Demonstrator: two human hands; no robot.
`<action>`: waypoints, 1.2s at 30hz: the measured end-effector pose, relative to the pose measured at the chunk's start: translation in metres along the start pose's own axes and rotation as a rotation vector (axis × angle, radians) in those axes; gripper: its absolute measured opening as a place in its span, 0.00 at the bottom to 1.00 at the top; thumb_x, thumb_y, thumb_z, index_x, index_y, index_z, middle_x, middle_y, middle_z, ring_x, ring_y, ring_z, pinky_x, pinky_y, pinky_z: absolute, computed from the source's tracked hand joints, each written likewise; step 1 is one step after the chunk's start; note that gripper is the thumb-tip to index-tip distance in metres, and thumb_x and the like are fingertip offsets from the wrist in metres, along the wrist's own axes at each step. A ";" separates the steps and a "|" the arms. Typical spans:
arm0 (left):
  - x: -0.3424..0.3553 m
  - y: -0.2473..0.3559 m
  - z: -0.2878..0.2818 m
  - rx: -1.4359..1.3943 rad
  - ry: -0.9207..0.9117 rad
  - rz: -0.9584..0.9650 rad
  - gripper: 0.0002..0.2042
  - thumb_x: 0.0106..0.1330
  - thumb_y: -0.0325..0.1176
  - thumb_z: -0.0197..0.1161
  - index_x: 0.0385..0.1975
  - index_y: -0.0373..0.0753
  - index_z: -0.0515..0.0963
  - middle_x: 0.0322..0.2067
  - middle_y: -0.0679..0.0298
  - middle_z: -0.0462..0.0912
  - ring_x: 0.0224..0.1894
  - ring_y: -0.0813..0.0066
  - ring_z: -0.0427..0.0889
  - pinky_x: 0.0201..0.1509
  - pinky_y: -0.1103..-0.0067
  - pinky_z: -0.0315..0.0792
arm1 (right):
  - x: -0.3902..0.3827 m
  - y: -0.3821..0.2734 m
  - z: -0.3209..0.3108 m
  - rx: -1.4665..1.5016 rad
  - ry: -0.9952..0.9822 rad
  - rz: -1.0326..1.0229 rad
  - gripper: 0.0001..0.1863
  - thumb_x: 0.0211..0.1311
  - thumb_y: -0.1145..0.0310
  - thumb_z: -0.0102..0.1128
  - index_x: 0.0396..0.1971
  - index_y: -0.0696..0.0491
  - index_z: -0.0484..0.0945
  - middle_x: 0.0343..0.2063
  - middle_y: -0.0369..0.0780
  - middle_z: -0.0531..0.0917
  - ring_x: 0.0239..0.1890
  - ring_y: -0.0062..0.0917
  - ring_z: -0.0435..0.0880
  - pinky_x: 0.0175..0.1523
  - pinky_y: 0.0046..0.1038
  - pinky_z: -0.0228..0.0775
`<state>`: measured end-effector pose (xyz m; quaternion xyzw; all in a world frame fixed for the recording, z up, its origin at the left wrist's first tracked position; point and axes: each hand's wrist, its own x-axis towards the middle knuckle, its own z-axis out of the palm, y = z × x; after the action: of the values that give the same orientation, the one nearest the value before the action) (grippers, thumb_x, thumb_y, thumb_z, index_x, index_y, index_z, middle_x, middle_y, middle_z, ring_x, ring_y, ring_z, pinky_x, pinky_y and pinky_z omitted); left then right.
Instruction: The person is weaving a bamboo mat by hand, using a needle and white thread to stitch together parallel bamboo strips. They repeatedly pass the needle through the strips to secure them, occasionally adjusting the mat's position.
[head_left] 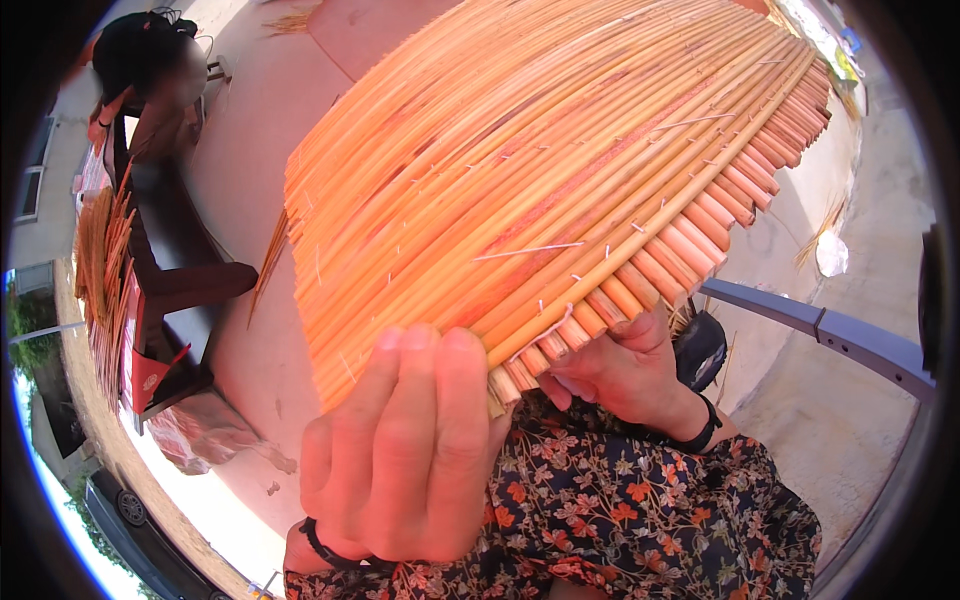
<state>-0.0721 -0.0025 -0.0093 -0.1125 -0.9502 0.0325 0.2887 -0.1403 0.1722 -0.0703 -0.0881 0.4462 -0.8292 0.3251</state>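
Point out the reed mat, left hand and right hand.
Reed mat (540, 190): head view, middle of its reed surface.
Left hand (402, 468): head view, middle of the side facing the camera.
Right hand (638, 375): head view, the part showing below the mat's edge.

We hold our left hand (405, 465) raised just left of centre, its back toward our eyes and its fingers pointing upward. Three fingertips (418, 340) press down side by side in a closed grip, while another finger curls lower at the outer edge; our thumb is hidden. Our left wrist (312, 548) sits low, below the knuckles. Our right hand (637, 372) is partly covered, reaching leftward with bent fingers, and we cannot tell how firmly it closes. Our right wrist (690, 420) slopes down toward the right. Our two hands are near each other but apart.
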 end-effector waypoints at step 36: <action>-0.006 0.001 0.006 -0.012 -0.019 0.080 0.10 0.67 0.30 0.59 0.40 0.34 0.85 0.34 0.59 0.87 0.34 0.69 0.88 0.23 0.84 0.69 | -0.002 -0.004 0.008 0.102 0.036 0.087 0.20 0.65 0.86 0.45 0.54 0.56 0.73 0.31 0.42 0.79 0.16 0.20 0.66 0.23 0.29 0.66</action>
<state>-0.0704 -0.0029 -0.0173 -0.1517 -0.9479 0.0392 0.2773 -0.1374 0.1696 -0.0622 -0.0370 0.4124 -0.8373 0.3569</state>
